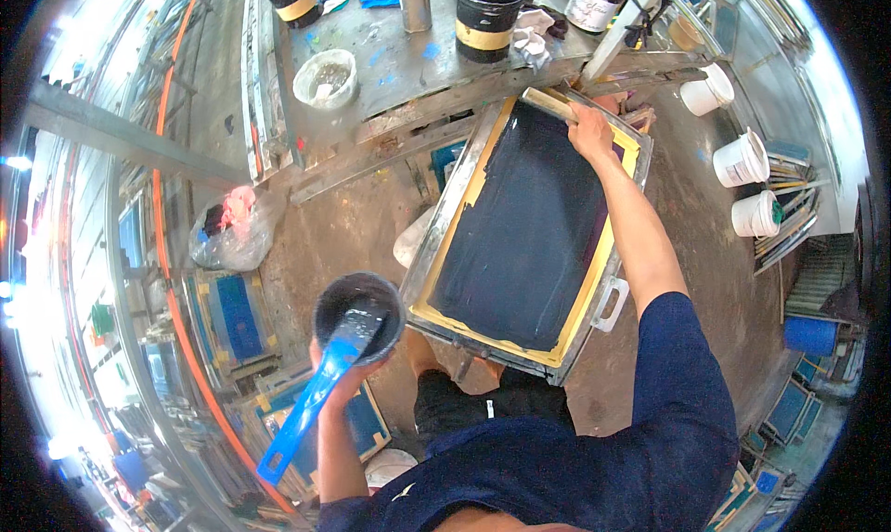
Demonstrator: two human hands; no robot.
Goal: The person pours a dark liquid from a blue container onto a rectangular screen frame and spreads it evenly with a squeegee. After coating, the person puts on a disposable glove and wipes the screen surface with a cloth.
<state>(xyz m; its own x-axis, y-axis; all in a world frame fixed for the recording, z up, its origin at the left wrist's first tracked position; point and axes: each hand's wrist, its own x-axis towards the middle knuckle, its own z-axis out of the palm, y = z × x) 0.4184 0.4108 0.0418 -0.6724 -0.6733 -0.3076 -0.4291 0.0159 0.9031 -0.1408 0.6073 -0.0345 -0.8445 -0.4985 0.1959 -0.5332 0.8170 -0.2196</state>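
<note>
My left hand (349,376) is closed round the side of a small dark tub (390,337), held up at the left of the frame. In the tub stands a blue scoop or spatula (320,388), its working end smeared with dark ink and its long handle leaning out toward me. At the far end of a screen printing frame (447,216), my right hand (592,133) grips a squeegee (548,103) with a light wooden-looking bar. Black ink (520,226) covers most of the mesh, edged by yellow tape (492,339). The squeegee's lower edge is hidden.
Beyond the frame is a stained bench (385,63) bearing a black bucket (488,17), a translucent tub (325,79) and rags. White buckets (741,158) stand at the right. A bag with pink cloth (234,226) and stacked screens (237,314) are at the left.
</note>
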